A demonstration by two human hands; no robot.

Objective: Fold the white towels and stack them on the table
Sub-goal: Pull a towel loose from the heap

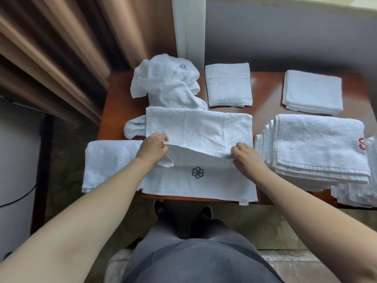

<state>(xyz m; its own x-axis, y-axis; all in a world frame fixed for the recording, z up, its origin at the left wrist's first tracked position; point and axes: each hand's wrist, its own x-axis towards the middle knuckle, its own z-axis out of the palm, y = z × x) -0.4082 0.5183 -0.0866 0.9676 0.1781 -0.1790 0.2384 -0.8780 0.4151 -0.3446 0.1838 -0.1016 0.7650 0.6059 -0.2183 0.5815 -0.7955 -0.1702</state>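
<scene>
Reddish-brown wooden table (265,92) seen from above, glossy top, set against a grey wall (285,33). Brown pleated curtain (61,48) hangs at left, white window frame strip (187,27) beside it. Patterned carpet (265,227) under the table; person's grey trousers and dark shoes (205,213) at the near edge.

White towel being folded (200,127) lies centre of the table, far half flat, near edge lifted. Left hand (153,148) pinches that edge at its left corner, fingers curled round the cloth. Right hand (246,157) pinches the same edge at the right, fingers curled on it too. Beneath it, a flat towel with a dark flower logo (197,172) reaches the table's near edge, small label hanging off.

Crumpled pile of white towels (167,84) at far left, touching the towel being folded. Small folded towel (228,84) far centre. Folded towel (313,91) far right, apart from the others. Tall stack of folded towels (318,148) at right, just beside the right hand, red embroidery showing at its right edge. Another folded towel (112,162) at near left overhangs the table edge.
</scene>
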